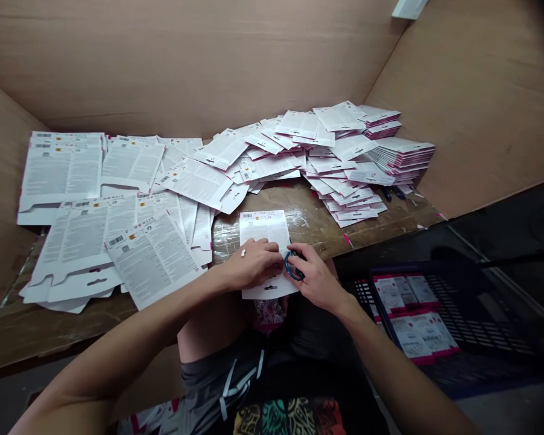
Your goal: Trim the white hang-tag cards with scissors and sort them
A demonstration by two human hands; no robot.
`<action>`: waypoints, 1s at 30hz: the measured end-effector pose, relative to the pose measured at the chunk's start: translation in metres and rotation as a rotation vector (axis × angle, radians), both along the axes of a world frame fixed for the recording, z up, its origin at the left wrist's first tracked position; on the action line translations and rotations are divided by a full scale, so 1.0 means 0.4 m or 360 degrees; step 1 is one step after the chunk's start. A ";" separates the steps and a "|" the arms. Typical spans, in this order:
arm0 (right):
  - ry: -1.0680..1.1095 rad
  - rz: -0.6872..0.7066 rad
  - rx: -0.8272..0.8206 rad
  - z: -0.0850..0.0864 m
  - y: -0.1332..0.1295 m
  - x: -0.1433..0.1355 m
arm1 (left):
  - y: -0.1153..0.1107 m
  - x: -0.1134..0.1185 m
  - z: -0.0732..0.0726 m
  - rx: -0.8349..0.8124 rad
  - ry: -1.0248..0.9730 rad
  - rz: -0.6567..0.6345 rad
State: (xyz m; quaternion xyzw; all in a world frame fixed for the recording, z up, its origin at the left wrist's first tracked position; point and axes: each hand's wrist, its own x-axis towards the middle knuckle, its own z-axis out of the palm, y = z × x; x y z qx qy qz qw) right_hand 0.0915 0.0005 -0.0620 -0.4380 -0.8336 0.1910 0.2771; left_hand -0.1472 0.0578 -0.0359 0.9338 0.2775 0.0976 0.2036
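Note:
A white printed cardboard card (265, 225) with a hang slot lies at the table's front edge, its near end sticking out over my lap. My left hand (256, 264) rests on the card with fingers curled in against it; the fingertips are partly hidden. In my right hand (320, 279) is a pair of scissors, fingers through the dark blue handle ring (294, 266); its blades do not show. The two hands almost meet over the card. Below its near edge hangs a clear packet (268, 314) with pink and white contents, partly covered.
Flat printed cards (63, 175) overlap across the left of the wooden table (330, 223). Stacked card packs (344, 175) fill the back right, dark-handled tools (393, 193) beside them. A blue crate (480, 314) with pink-edged packs stands lower right. Cardboard walls (199, 66) enclose the table.

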 end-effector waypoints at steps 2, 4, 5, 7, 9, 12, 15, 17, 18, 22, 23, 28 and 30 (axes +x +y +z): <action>-0.0006 0.0005 -0.0011 0.000 0.003 -0.001 | -0.006 0.006 -0.004 0.0034 0.0063 0.0030; -0.0016 0.0014 -0.0014 0.001 0.007 -0.002 | -0.013 0.017 -0.010 0.0093 0.0177 0.0081; -0.0022 0.0017 -0.0012 0.001 0.008 -0.002 | -0.017 0.022 -0.012 0.0124 0.0239 0.0091; -0.0037 0.0019 -0.0007 0.003 0.010 -0.002 | -0.019 0.024 -0.007 0.0157 0.0316 0.0078; -0.0048 0.0013 -0.0006 0.005 0.010 -0.003 | -0.014 0.009 0.013 0.0089 0.0279 0.0038; -0.0051 -0.0002 -0.0015 0.006 0.009 -0.005 | 0.002 -0.033 0.058 -0.0274 0.0045 -0.0106; -0.0034 -0.0009 -0.0015 0.003 0.009 -0.008 | 0.003 -0.058 0.078 -0.0487 -0.0129 -0.0095; -0.0018 -0.0012 -0.0014 0.001 0.011 -0.009 | -0.006 -0.055 0.069 -0.0460 -0.0128 -0.0021; -0.0011 -0.0014 -0.0013 0.001 0.011 -0.009 | -0.010 -0.050 0.062 -0.0437 -0.0112 -0.0004; 0.0014 0.0021 0.0007 -0.002 0.009 0.000 | -0.002 -0.051 0.067 -0.0372 -0.0156 0.0083; 0.0024 0.0045 0.0026 -0.004 0.006 0.003 | 0.004 -0.059 0.079 -0.0352 -0.0187 0.0132; 0.0043 0.0233 0.0152 -0.012 -0.018 0.018 | -0.009 -0.081 0.106 -0.0233 -0.0055 0.0197; 0.0002 0.0270 0.0135 -0.009 -0.026 0.018 | -0.035 -0.065 0.082 -0.0218 0.0105 0.0113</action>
